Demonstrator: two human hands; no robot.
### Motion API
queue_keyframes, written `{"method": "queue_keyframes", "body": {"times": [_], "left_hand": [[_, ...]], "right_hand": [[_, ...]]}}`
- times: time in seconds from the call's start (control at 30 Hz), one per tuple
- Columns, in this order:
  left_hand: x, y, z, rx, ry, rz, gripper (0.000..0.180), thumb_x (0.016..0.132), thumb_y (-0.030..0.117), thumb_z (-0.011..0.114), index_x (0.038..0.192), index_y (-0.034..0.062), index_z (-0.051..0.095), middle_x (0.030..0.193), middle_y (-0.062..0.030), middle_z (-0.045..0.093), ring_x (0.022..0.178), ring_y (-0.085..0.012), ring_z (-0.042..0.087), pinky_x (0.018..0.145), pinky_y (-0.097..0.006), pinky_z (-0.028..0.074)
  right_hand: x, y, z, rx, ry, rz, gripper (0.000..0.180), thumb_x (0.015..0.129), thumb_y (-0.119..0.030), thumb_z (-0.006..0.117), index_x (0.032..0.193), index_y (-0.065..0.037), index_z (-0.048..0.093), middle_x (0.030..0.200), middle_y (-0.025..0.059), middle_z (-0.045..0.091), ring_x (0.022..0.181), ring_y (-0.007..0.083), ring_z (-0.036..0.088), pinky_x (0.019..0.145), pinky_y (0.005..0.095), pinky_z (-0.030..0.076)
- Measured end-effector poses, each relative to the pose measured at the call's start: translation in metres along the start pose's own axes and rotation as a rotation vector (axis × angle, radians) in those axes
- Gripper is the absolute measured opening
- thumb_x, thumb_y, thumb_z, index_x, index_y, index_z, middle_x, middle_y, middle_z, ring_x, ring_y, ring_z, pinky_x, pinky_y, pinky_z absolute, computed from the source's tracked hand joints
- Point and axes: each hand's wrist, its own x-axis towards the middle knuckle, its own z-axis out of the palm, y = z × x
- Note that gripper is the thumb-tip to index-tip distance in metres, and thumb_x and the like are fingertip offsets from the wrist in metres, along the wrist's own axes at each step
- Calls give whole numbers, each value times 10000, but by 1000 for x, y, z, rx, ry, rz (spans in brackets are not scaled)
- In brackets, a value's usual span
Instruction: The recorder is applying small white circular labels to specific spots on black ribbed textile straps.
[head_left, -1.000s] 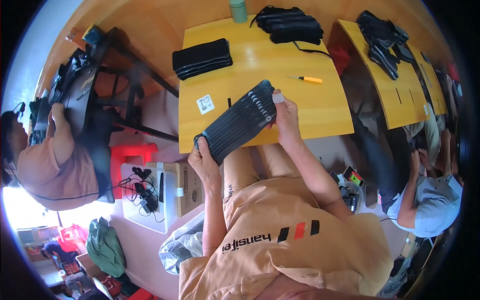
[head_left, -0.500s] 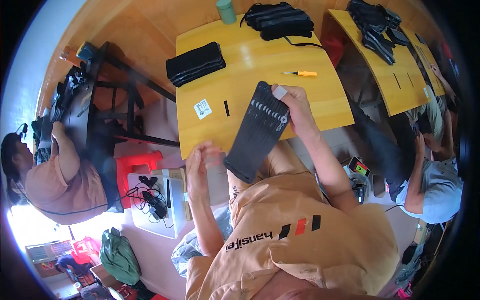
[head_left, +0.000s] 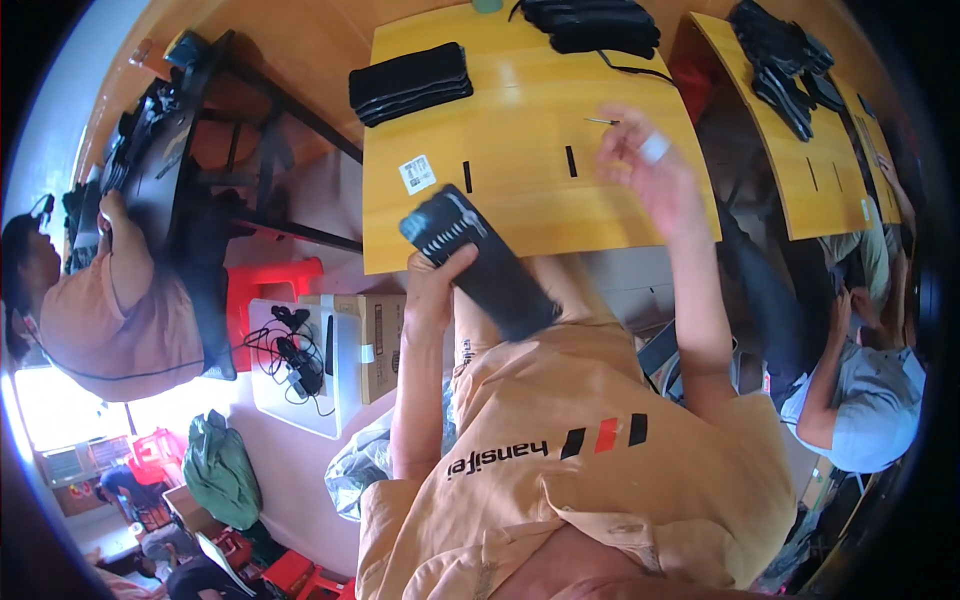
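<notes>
Left hand (head_left: 436,287) held black bundle (head_left: 505,275) across near edge of table (head_left: 530,225), not yet set down; right hand (head_left: 652,172), fingers parted, hovered by screwdriver (head_left: 598,121), contact unclear. Black stack (head_left: 410,85) already lay far left.

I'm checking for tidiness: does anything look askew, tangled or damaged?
Black cables lie in a loose tangle at the pale plastic bin, left of the person. The white label sits slightly slanted on the yellow table. I see no clear damage, though the black bundle in the left hand is partly blurred.
</notes>
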Motion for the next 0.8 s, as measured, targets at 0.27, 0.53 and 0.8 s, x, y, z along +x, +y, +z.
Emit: {"method": "queue_keyframes", "body": {"times": [0.27,0.53,0.8], "left_hand": [[13,3,20,-419,279,166,219,769,8,649,962,107,612,891,-2,638,755,-114,619,638,-222,501],[24,23,-34,-100,280,265,187,895,189,535,909,21,616,769,0,613,680,-64,548,587,-190,425],[56,35,-51,-89,266,223,210,909,187,497,929,24,627,835,-17,641,737,-70,585,683,-214,458]], "right_hand": [[-40,93,23,28,33,419,263,845,-180,588,1064,-34,587,876,22,626,673,62,572,565,187,471],[-7,87,16,-235,98,207,235,878,-212,549,976,-9,616,793,-5,612,658,41,540,574,199,447],[34,95,48,36,208,230,250,901,-224,485,878,-14,621,759,-7,599,654,32,527,575,194,411]]}}
